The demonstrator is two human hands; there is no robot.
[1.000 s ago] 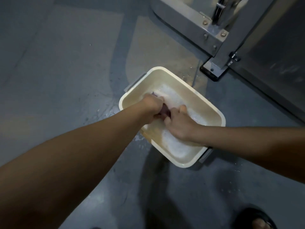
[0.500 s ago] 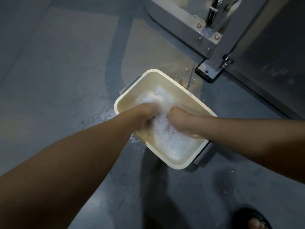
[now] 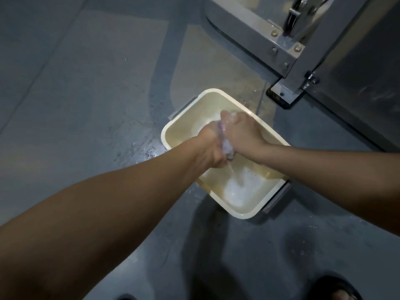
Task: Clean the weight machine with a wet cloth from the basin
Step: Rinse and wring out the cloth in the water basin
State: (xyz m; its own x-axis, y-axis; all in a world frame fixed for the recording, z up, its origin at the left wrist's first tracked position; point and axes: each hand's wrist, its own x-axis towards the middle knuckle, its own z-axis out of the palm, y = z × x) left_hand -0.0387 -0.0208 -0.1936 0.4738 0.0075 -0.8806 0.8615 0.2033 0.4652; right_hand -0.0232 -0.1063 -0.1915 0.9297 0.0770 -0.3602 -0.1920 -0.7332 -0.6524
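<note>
A cream rectangular basin (image 3: 182, 118) with soapy water sits on the grey floor. Above it my left hand (image 3: 211, 148) and my right hand (image 3: 240, 133) both grip a small wet purplish cloth (image 3: 226, 148), bunched between them. A thin stream of water falls from the cloth into the foam (image 3: 240, 189). Most of the cloth is hidden inside my fists. The weight machine's grey metal frame (image 3: 287, 50) with bolts stands at the upper right, its black foot (image 3: 279, 98) just beyond the basin.
Water is splashed on the grey floor (image 3: 134, 146) left of the basin. A metal panel (image 3: 368, 87) runs along the right side. My sandalled foot (image 3: 339, 291) shows at the bottom right edge.
Both hands have lifted out of the foam with the cloth and now squeeze it above the basin, and water runs down from it.
</note>
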